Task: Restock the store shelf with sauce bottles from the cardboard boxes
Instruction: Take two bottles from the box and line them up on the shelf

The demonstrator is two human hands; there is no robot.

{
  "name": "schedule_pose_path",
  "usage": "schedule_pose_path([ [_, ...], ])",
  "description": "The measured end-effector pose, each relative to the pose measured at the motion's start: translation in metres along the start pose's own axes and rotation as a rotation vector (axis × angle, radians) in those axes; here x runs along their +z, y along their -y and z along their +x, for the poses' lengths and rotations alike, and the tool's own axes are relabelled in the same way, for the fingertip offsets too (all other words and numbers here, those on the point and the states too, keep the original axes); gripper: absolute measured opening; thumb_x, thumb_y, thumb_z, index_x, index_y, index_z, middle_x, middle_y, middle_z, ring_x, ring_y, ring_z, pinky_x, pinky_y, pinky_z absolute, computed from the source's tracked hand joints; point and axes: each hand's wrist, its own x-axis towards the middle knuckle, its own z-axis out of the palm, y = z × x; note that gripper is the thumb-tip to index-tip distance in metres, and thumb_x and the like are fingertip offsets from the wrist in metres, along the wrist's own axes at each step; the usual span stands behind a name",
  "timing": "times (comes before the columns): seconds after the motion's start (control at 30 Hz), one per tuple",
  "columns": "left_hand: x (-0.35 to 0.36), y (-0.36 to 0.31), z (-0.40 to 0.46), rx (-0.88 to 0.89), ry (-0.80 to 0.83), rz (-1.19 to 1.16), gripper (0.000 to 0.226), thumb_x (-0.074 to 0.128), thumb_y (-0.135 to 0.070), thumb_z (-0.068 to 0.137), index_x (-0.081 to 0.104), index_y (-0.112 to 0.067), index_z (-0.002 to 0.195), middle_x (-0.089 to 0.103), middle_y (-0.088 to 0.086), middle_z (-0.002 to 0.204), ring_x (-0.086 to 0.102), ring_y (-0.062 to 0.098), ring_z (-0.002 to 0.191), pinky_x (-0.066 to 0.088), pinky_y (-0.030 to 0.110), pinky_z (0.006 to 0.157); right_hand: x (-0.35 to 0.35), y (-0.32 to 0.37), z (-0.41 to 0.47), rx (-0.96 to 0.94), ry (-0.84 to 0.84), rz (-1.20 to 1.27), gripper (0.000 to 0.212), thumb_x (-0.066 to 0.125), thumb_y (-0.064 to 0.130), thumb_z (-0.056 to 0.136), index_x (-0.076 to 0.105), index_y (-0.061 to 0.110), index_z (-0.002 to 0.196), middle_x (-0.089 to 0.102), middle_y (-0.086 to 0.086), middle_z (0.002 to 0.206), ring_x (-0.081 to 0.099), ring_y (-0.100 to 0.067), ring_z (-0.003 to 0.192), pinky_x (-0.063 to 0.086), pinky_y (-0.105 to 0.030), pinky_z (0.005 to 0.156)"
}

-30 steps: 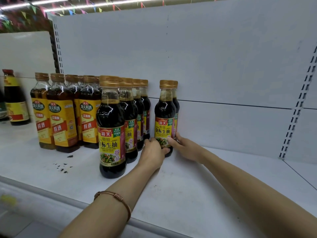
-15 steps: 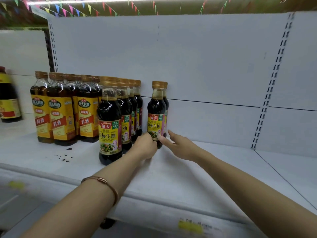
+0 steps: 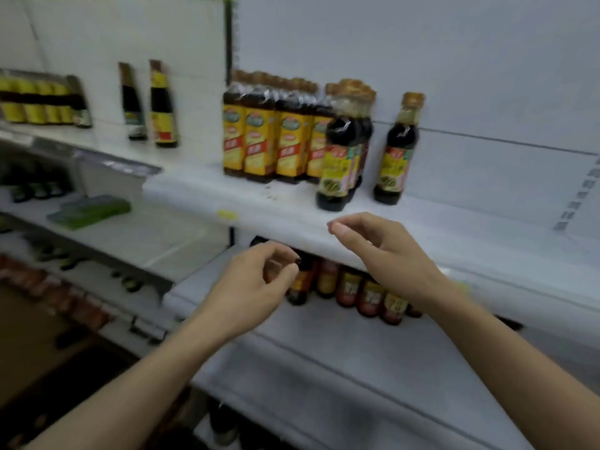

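Dark soy sauce bottles with gold caps stand on the white shelf [image 3: 454, 222]: a lone bottle [image 3: 394, 151] to the right, and a row [image 3: 342, 157] just left of it. Yellow-labelled bottles [image 3: 272, 134] fill the space further left. My left hand [image 3: 250, 287] hovers below the shelf's front edge, fingers loosely curled, holding nothing. My right hand [image 3: 383, 251] hangs in front of the shelf edge, fingers apart and empty. Both hands are clear of the bottles. No cardboard box is in view.
A lower shelf [image 3: 324, 352] carries a row of small dark bottles [image 3: 357, 290] right behind my hands. On the neighbouring shelf unit to the left stand two tall bottles [image 3: 149, 105], yellow-labelled bottles [image 3: 39, 102] and a flat green pack [image 3: 91, 209].
Both hands have let go of the right-hand soy sauce bottle and pulled back below the shelf edge. The view has swung down and left, with motion blur.
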Motion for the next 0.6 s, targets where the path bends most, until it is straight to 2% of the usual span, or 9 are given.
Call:
schedule_pose_path([
  [0.1,-0.046,0.03,-0.058,-0.131,0.035,0.028,0.008,0.059,-0.029,0.093,0.066,-0.026,0.096,0.067,-0.012,0.089,0.061,-0.003,0.084,0.045,0.007,0.071,0.048,0.023,-0.024,-0.001,0.152,0.033,0.024,0.054,0.04,0.094,0.069,0.024,0.104,0.072,0.011,0.093,0.065,0.0,0.086,0.051,-0.018,0.072],
  [0.23,-0.085,0.07,-0.135,-0.299,0.075,0.087,0.016,0.055,-0.034,0.095,0.067,-0.023,0.095,0.069,-0.004,0.088,0.063,0.006,0.077,0.049,0.017,0.068,0.116,0.032,-0.052,-0.011,0.367,-0.014,0.027,0.052,0.046,0.093,0.067,0.028,0.106,0.069,0.016,0.095,0.062,0.006,0.087,0.048,-0.014,0.074],
  [0.3,-0.098,0.086,-0.169,-0.387,0.107,0.14,0.018,0.052,-0.039,0.095,0.066,-0.028,0.098,0.068,-0.006,0.091,0.062,0.0,0.072,0.052,0.02,0.065,0.151,0.032,-0.063,-0.014,0.458,0.002,0.026,0.051,0.047,0.093,0.067,0.029,0.105,0.069,0.015,0.095,0.062,0.006,0.085,0.049,-0.015,0.071],
  [0.33,-0.105,0.092,-0.184,-0.43,0.145,0.161,0.02,0.05,-0.042,0.095,0.065,-0.03,0.101,0.067,-0.009,0.093,0.06,-0.005,0.07,0.049,0.017,0.061,0.168,0.033,-0.067,-0.02,0.493,0.019,0.027,0.05,0.049,0.092,0.067,0.03,0.103,0.069,0.014,0.092,0.063,0.004,0.082,0.049,-0.017,0.069],
  [0.4,-0.119,0.104,-0.208,-0.514,0.231,0.181,0.021,0.048,-0.046,0.095,0.063,-0.035,0.106,0.064,-0.018,0.099,0.058,-0.01,0.079,0.048,0.012,0.066,0.198,0.034,-0.073,-0.035,0.554,0.053,0.032,0.048,0.055,0.087,0.067,0.031,0.099,0.067,0.013,0.084,0.062,0.003,0.075,0.046,-0.017,0.065],
  [0.47,-0.131,0.114,-0.224,-0.569,0.252,0.203,0.02,0.048,-0.046,0.096,0.062,-0.037,0.106,0.061,-0.022,0.101,0.058,-0.006,0.088,0.051,0.015,0.075,0.223,0.034,-0.077,-0.032,0.613,0.084,0.033,0.047,0.057,0.085,0.065,0.034,0.101,0.067,0.017,0.085,0.062,0.007,0.078,0.046,-0.012,0.067],
  [0.53,-0.139,0.126,-0.232,-0.598,0.203,0.217,0.02,0.049,-0.044,0.096,0.063,-0.033,0.106,0.062,-0.018,0.1,0.06,-0.002,0.087,0.053,0.022,0.077,0.243,0.031,-0.076,-0.034,0.677,0.096,0.03,0.048,0.054,0.088,0.063,0.036,0.107,0.067,0.021,0.093,0.061,0.01,0.086,0.047,-0.011,0.073],
  [0.6,-0.141,0.136,-0.234,-0.613,0.154,0.219,0.018,0.05,-0.041,0.096,0.064,-0.031,0.104,0.06,-0.019,0.096,0.058,-0.006,0.085,0.049,0.015,0.073,0.259,0.028,-0.071,-0.032,0.722,0.109,0.027,0.05,0.049,0.092,0.063,0.034,0.111,0.067,0.02,0.099,0.061,0.01,0.091,0.049,-0.014,0.079],
])
